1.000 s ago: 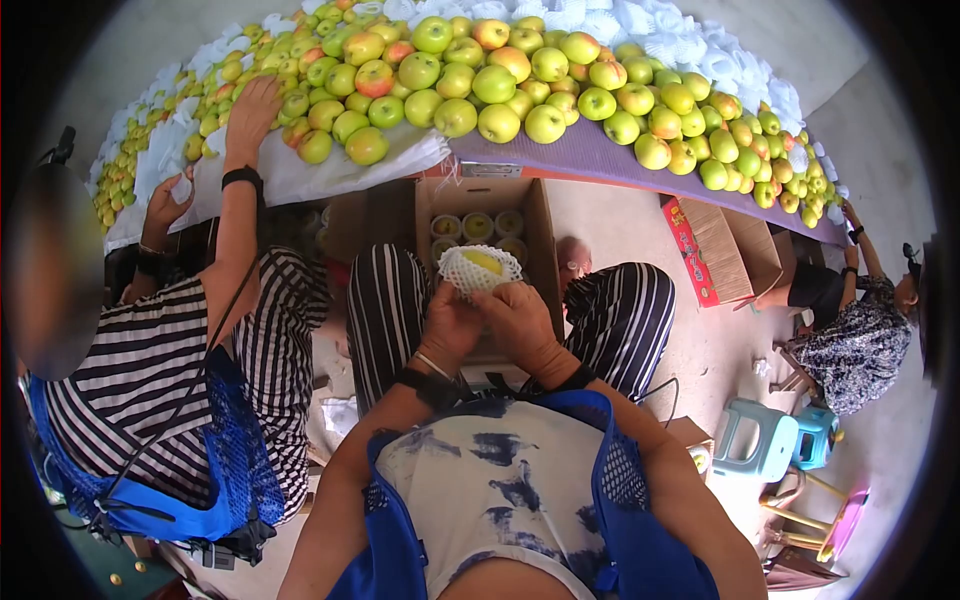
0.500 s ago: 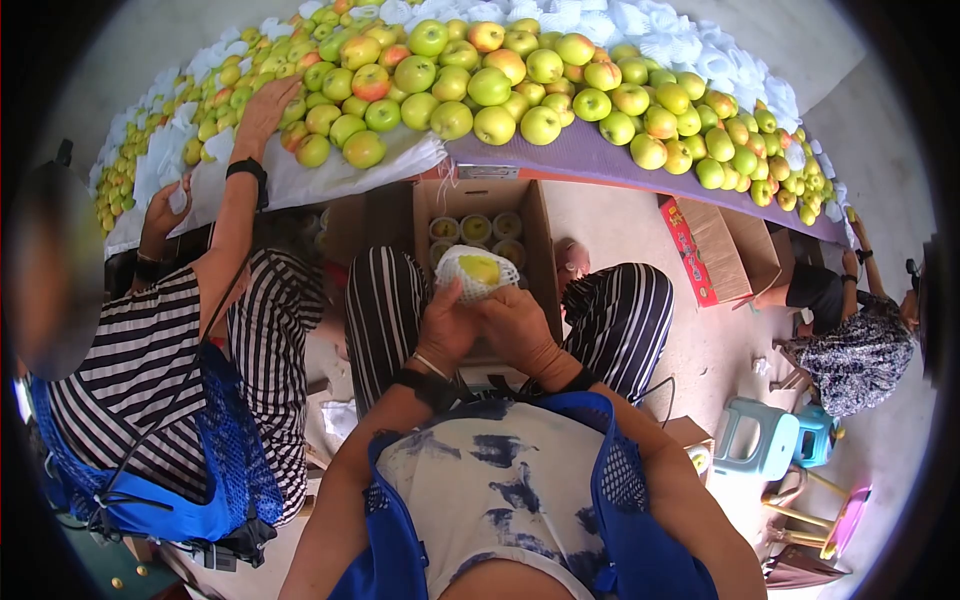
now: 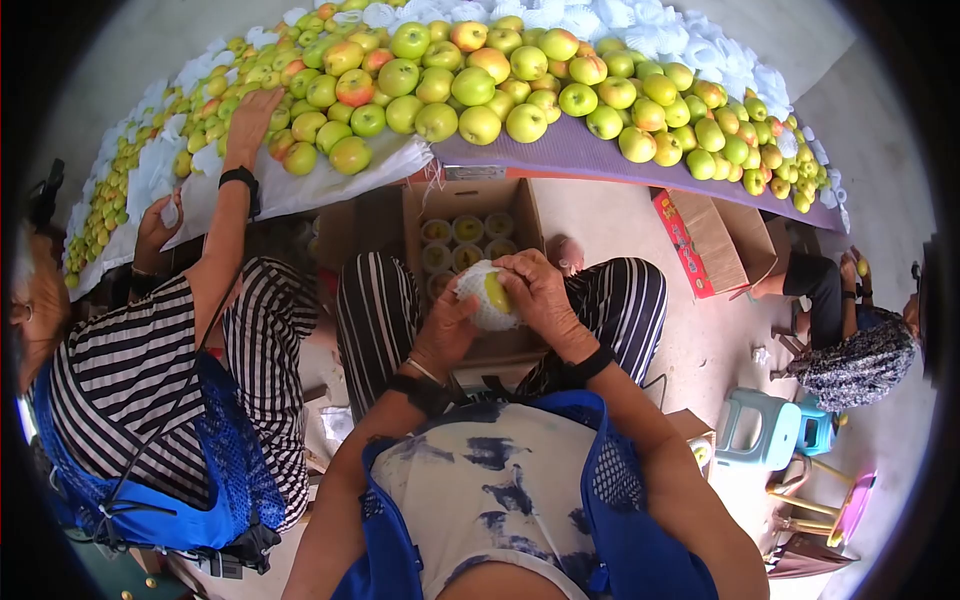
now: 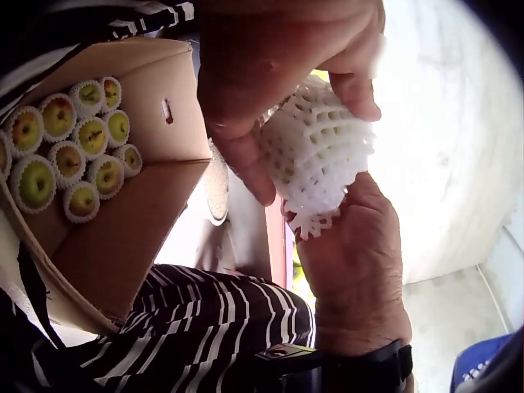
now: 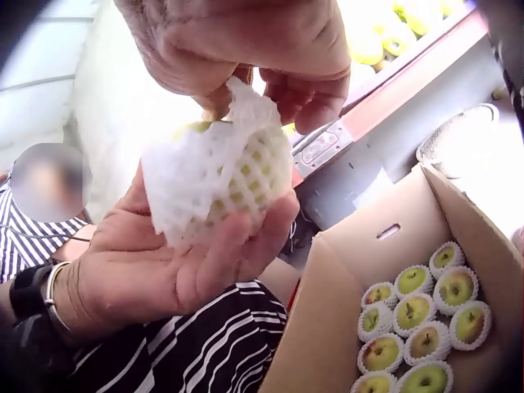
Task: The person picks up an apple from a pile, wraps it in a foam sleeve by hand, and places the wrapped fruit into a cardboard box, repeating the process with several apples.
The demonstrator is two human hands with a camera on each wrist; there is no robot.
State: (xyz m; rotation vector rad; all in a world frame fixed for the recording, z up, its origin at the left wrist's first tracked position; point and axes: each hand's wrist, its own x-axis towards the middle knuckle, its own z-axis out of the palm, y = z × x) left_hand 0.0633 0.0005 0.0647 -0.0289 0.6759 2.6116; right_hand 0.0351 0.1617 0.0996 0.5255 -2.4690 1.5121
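Note:
In my left hand (image 3: 445,335) a yellow-green apple (image 3: 497,291) sits inside a white foam net (image 3: 490,318). From the right wrist view, the left palm and curled fingers cradle the netted apple from below. My right hand (image 3: 545,297) is at its upper right side, pinching the net's edge (image 5: 250,110) between thumb and fingers. Part of the apple's skin shows bare at the net's opening in the head view. Seen from the left wrist, the net (image 4: 319,151) covers most of the fruit.
An open cardboard box (image 3: 530,215) with several netted apples (image 5: 413,311) stands between my knees. Ahead, a table holds heaped apples (image 3: 475,85) and white foam nets (image 3: 680,40). Another person's arm (image 3: 225,210) reaches over the table at left. A red-sided carton (image 3: 690,245) stands at right.
My right hand has moved from below the apple up to its right side. The netted apple has turned, its bare patch now facing right, and sits slightly lower.

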